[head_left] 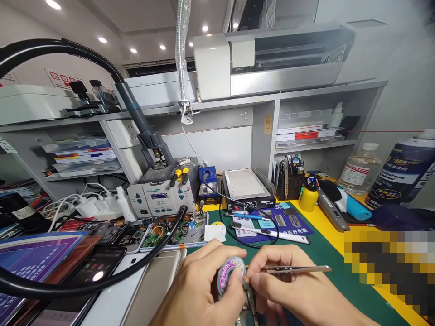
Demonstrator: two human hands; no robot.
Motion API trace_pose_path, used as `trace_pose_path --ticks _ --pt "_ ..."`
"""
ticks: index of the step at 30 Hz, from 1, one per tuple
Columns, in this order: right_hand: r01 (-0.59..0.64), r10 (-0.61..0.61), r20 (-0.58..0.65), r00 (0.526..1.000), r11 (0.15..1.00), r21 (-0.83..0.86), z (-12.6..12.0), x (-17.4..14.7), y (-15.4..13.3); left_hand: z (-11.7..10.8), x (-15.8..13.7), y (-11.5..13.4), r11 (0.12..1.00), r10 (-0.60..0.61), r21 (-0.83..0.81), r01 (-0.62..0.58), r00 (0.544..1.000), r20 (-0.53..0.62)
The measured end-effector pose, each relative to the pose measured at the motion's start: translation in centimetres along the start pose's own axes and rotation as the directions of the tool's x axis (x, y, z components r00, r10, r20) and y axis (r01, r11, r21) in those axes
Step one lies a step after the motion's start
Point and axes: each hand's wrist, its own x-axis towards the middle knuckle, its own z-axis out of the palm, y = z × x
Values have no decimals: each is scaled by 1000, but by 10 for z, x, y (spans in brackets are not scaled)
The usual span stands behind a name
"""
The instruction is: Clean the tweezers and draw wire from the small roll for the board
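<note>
My left hand point(204, 283) is closed around a small round spool of desoldering braid point(224, 275) with a purple and white label, thumb across its face. A short bit of copper-coloured braid point(247, 278) comes off the spool's right side. My right hand point(295, 285) pinches at that braid with thumb and forefinger. It also keeps metal tweezers point(306, 270) lying crosswise in the fingers, tips to the right. Beneath both hands lies a narrow metal-edged device part point(249, 303), mostly hidden. All this is above the green mat point(343, 280).
Behind the hands lie a white-handled brush point(272, 234) and a blue pen-like tool point(246, 216). A heating plate point(249, 183) and rework station point(163, 197) stand farther back. A black hose point(142, 267) arches over phones at left. Bottles point(360, 170) stand at right.
</note>
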Motion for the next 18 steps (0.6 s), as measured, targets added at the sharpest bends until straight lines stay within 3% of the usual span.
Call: trace_pose_path --ticks 13,18 --pt "-1 0 -19 1000 999 -39 3 0 2 5 0 -2 999 29 -40 -30 999 -25" --pt "-30 30 -19 999 999 12 6 -2 -4 6 -1 -8 990 140 -9 -142 986 -90"
